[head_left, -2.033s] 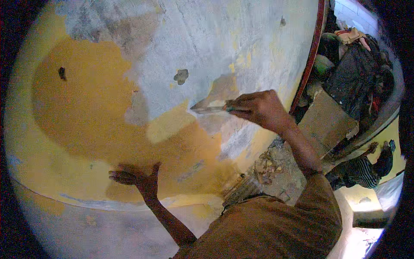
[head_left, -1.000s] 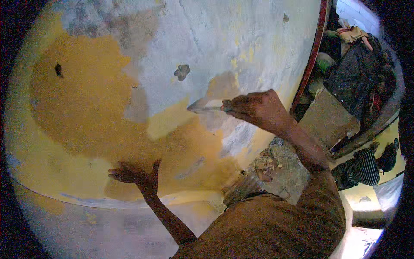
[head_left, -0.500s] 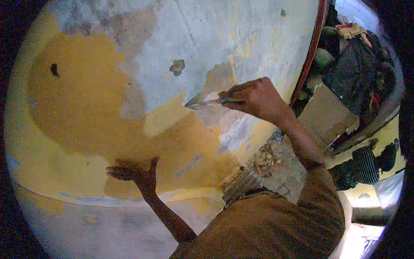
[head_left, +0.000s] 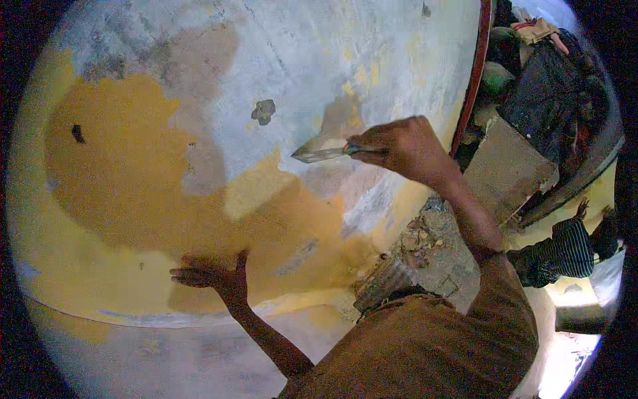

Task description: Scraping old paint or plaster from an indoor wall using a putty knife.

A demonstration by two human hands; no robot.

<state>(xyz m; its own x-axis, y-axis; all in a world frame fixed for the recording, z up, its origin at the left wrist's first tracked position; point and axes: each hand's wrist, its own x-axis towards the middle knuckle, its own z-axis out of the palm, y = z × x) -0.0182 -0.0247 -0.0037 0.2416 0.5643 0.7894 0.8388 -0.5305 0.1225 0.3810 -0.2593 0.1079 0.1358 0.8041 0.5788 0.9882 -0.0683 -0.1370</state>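
My right hand (head_left: pixel 407 151) grips the handle of a small pointed trowel (head_left: pixel 320 151). Its flat triangular blade points left, beside the border between yellow paint and bare grey-white wall (head_left: pixel 246 73); whether the tip touches is hard to tell. Lower and to the left, my left hand (head_left: pixel 222 276) is spread with its fingers pointing left and thumb up. It lies against or very close to the yellow painted part of the wall (head_left: pixel 126 159) and holds nothing.
A dark red strip (head_left: pixel 474 73) edges the wall at right. Beyond it lie a cardboard sheet (head_left: pixel 508 156) and a heap of dark cloth (head_left: pixel 548 93). Rubble (head_left: pixel 425 239) covers the ground near my body. Another person in a striped top (head_left: pixel 571 249) is at far right.
My right hand and the trowel have shifted slightly right, and the blade shows more of its face. The view has tilted a little. My left hand keeps its place on the wall.
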